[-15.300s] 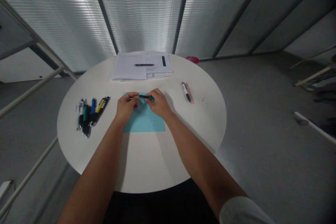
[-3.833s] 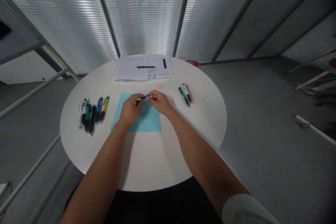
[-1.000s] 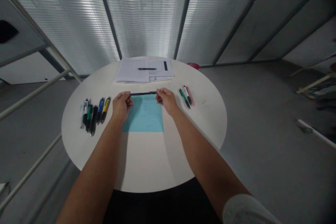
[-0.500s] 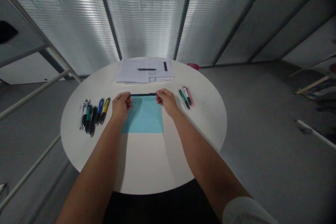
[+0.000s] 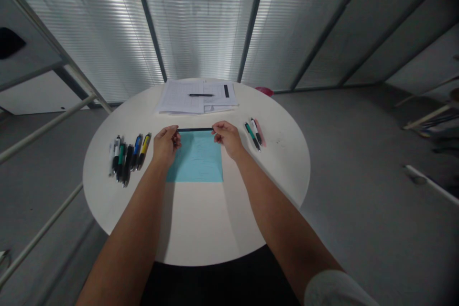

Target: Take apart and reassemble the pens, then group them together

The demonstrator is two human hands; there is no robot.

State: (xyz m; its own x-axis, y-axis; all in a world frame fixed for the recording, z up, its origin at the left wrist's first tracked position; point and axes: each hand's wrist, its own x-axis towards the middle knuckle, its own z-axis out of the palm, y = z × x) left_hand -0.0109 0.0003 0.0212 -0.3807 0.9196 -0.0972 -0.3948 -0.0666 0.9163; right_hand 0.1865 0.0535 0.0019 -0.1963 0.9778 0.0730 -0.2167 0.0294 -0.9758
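Note:
A slim black pen [image 5: 195, 129] is stretched level between my two hands, over the far edge of a light-blue sheet [image 5: 196, 162]. My left hand [image 5: 167, 142] pinches its left end between thumb and fingers. At the other end, the fingertips of my right hand [image 5: 225, 136] are closed on it. The pen's two tips are hidden in my fingers. Faint marks show on the blue sheet, which lies flat on the white round table [image 5: 201, 224].
Left of my arm lies a row of several pens [image 5: 122, 160], a yellow pen [image 5: 144, 150] nearest. To the right are a green pen [image 5: 253, 136], a white pen [image 5: 256, 131] and something pink [image 5: 262, 134]. Papers [image 5: 179, 98] with a black pen [image 5: 201, 95] lie at the back.
The clip that showed near the pen's right end is out of sight now, so the pen looks rolled about its length. Both hands have stayed almost in place.

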